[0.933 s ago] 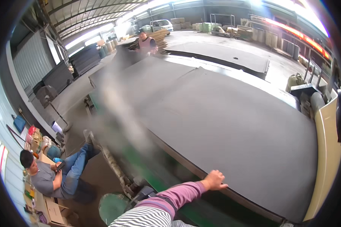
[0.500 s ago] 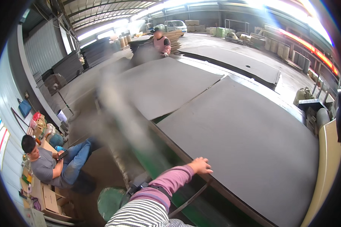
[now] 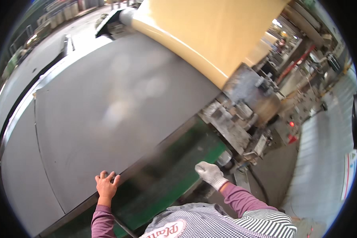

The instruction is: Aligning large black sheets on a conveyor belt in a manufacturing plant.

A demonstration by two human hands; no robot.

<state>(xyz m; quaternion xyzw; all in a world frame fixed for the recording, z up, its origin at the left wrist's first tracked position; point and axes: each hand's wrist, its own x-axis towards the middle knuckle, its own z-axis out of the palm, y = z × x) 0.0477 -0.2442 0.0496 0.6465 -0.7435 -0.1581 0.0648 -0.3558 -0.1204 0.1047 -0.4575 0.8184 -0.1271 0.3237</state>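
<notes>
My bare left hand (image 3: 107, 185) lies at the near edge of a large dark grey sheet (image 3: 127, 103), its fingers spread and the fingertips on the sheet. My right hand (image 3: 210, 173), in a whitish knit glove, is closed like a fist over the green side of the machine (image 3: 186, 152). Nothing sticks out of the glove. A second grey sheet (image 3: 23, 158) adjoins on the left, parted by a thin dark seam. At the far end of the sheet, a wide cream-yellow sheet (image 3: 202, 35) curves upward over a roller.
Right of the sheets stands a metal machine end (image 3: 230, 123) with brackets and rollers. A red light (image 3: 292, 124) glows beyond it. A black hose (image 3: 259, 185) hangs beside my right forearm. Another long grey sheet (image 3: 31, 73) lies on the far left side.
My view has swung to the right, bringing the cream-yellow sheet and machine end into the middle. My gloved right hand has come into view. My left hand is still at the sheet's edge.
</notes>
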